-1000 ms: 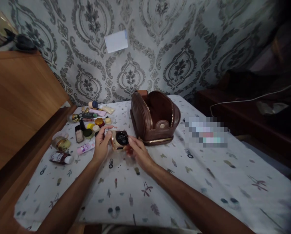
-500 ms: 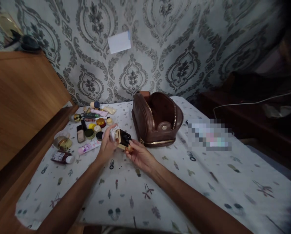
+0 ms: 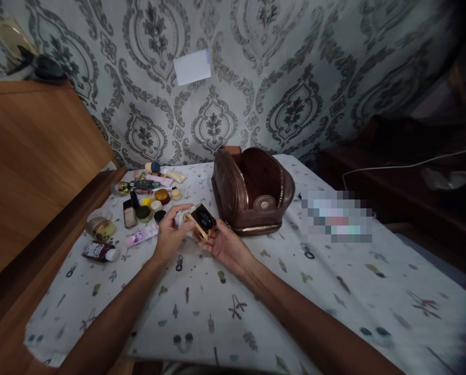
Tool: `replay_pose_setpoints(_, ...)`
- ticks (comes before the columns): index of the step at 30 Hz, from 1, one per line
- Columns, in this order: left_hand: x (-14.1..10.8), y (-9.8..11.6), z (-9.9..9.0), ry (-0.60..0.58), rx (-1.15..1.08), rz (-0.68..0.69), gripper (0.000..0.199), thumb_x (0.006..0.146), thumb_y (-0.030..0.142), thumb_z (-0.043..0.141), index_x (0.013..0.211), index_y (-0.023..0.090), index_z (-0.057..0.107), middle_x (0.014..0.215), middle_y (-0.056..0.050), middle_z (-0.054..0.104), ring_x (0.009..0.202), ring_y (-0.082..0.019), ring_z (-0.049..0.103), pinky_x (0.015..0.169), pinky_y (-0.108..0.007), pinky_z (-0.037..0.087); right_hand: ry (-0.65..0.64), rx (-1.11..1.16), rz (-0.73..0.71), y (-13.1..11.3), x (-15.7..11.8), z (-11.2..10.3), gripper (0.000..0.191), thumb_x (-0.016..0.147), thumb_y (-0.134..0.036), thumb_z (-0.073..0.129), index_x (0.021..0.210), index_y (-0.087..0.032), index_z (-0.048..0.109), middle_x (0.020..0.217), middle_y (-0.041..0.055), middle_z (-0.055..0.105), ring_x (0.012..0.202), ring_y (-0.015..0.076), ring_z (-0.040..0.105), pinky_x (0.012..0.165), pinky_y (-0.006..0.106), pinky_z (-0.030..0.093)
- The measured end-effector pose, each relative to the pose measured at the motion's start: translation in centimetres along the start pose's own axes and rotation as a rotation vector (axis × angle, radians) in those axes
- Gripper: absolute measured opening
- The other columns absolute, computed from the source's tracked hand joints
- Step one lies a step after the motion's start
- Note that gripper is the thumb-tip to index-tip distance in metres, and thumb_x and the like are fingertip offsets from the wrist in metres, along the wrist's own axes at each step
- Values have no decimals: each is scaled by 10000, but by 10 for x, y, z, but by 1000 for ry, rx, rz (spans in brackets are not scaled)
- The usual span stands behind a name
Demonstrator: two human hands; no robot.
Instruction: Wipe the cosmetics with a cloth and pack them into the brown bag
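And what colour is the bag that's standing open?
The bag is brown, with a gold-coloured zip; it shows best in the head view.

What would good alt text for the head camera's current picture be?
A person's left hand and right hand hold a small black-and-gold case above a patterned white tablecloth. An open brown bag stands just beyond; bottles, jars and tubes lie at left.

The compact (image 3: 202, 217) has a glossy face and shiny, metallic-looking edges. From it, at two o'clock, the bag (image 3: 233, 190) looks like smooth leather, faintly lustrous, its zip (image 3: 260, 229) bright metal. At ten o'clock the cabinet (image 3: 41, 135) is smooth wood; at twelve, the sheet (image 3: 192, 67) is matt paper. The tablecloth (image 3: 201, 312) is matt cloth.
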State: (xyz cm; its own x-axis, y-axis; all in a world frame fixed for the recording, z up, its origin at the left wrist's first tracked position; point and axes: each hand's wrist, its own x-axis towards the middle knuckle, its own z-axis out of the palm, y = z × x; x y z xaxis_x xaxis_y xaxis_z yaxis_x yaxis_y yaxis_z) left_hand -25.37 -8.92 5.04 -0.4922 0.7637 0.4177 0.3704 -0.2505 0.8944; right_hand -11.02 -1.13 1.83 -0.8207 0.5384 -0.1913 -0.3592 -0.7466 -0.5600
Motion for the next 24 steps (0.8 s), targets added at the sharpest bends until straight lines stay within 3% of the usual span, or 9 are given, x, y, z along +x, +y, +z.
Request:
replay_pose_setpoints(7, 4, -7, -3, 138, -91, -44, 239, 778, 313, 716, 997, 225, 680, 942, -4, 701, 841, -168, 633, 779, -266, 484, 29, 10, -40, 1, -1, -2, 324, 642, -281, 882, 783, -207, 600, 779, -41, 681, 713, 109, 646, 568, 196, 476)
replay_pose_setpoints(12, 6, -10, -7, 164, -18, 7, 214, 822, 336, 671, 1003, 223, 684, 1008, -19, 708, 934, -185, 644, 878, -294, 481, 31, 85, 53, -2, -2, -2, 415, 621, -171, 886, 971, -191, 664, 806, 2, 720, 686, 114, 671, 534, 172, 497)
replay_pose_setpoints(15, 6, -14, -8, 65, -68, 24, 368, 808, 396, 687, 1134, 228, 654, 1125, -43, 685, 1057, -216, 623, 976, -335, 459, -18, 90, 55, -3, -3, -1, 557, 646, -124, 863, 1138, -221, 619, 839, 7, 731, 700, 113, 687, 591, 177, 541)
replay_pose_setpoints(20, 4, -17, -11, -174, -176, 8, 911, 617, 492, 844, 1405, 233, 468, 1411, -109, 514, 1271, -300, 510, 1052, -389, 434, -51, 110, 22, -3, -5, 1, 657, 637, -70, 849, 1197, -260, 564, 964, -2, 735, 736, 107, 706, 675, 196, 581)
replay_pose_setpoints(22, 4, -14, -12, -213, -139, 4, 918, 650, 498, 826, 1434, 221, 438, 1459, -128, 464, 1329, -320, 458, 1080, -416, 413, -38, 117, 13, -2, -5, 0, 618, 631, -58, 850, 1145, -260, 571, 965, -8, 735, 728, 103, 707, 686, 204, 585)
replay_pose_setpoints(24, 5, -11, -11, -204, -61, 48, 793, 705, 471, 796, 1393, 210, 502, 1435, -129, 492, 1345, -315, 442, 1118, -435, 367, -28, 121, 4, -2, -4, -1, 553, 650, -62, 842, 1092, -260, 574, 940, -13, 735, 739, 106, 710, 707, 217, 585)
